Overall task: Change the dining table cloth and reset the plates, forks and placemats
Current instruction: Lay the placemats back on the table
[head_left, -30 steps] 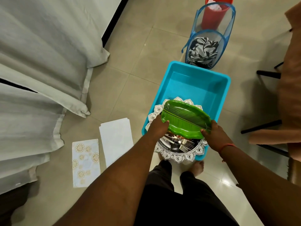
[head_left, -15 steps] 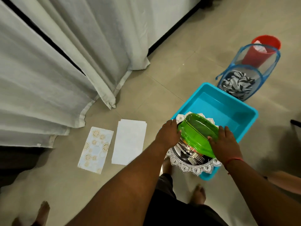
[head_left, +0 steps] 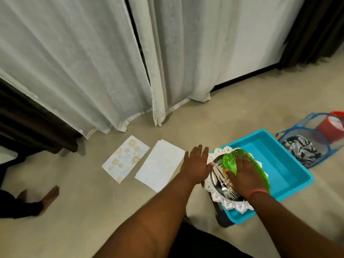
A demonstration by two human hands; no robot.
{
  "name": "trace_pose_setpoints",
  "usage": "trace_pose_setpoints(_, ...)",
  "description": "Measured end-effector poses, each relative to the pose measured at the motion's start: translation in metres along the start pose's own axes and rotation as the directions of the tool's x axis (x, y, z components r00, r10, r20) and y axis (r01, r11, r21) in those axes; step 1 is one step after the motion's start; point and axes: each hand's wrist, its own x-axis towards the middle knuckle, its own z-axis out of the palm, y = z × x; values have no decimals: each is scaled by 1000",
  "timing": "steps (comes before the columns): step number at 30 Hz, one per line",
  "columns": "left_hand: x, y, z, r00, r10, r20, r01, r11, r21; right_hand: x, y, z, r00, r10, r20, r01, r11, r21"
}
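Green and glossy, the leaf-shaped plate (head_left: 247, 164) sits at the near right, its long axis running from far left to near right, one narrow end pointing far-left toward the curtains and the other hidden behind the right wrist. The right hand (head_left: 242, 175) lies over the plate's near half, fingers spread across its top and the thumb hooked under the left edge, so it holds the plate. Under the plate a round silver tray (head_left: 223, 199) with a scalloped white rim holds a bundle of forks (head_left: 226, 189), tines pointing near-right. The tray rests on the near left corner of a blue plastic tub (head_left: 286, 175), overhanging its rim. Just left of the tray the left hand (head_left: 196, 164) hovers with fingers straight and parted, holding nothing, its thumb tip close to the tray's edge. Farther left, two rectangular placemats lie flat on the tiled floor, side by side and not quite touching, their long axes slanting near-left to far-right: a plain white one (head_left: 160, 165) and a patterned one (head_left: 125, 158) with gold medallions. At the far left edge another person's bare foot (head_left: 49, 195) stands on the floor. To the right, beyond the tub, a blue mesh basket (head_left: 305, 146) holds black-and-white cloth, with a red bucket (head_left: 329, 129) behind it. Pale curtains (head_left: 93, 62) hang down to the floor along the far side.
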Motion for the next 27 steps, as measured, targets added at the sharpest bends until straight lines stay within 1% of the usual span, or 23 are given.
trace_pose_setpoints(2, -12, -15, -8, 999, -41, -35, 41, 999, -20, 2, -17, -4, 999, -53, 2, 53, 999, -10)
trace_pose_setpoints(8, -40, -70, -32, 986, -136, -96, 137, 991, -6, 8, -76, -5, 992, -124, 21, 124, 992, -8)
trace_pose_setpoints(12, -51, -103, -47, 985, -124, -122, 129, 991, 30, 7, -111, 5, 993, -120, -16, 120, 993, -12)
trace_pose_setpoints(18, -59, -157, -67, 987, -82, -140, 88, 995, 36, 0, -164, 29, 997, -80, -13, 81, 996, 30)
trace_pose_setpoints(23, -71, -206, -59, 991, -61, -118, 67, 997, 48, -10, -199, 47, 998, -70, -4, 70, 995, 64)
trace_pose_setpoints(27, -72, -235, -49, 996, -49, -81, 53, 997, 51, -9, -212, 62, 1000, -3, 6, 2, 995, 100)
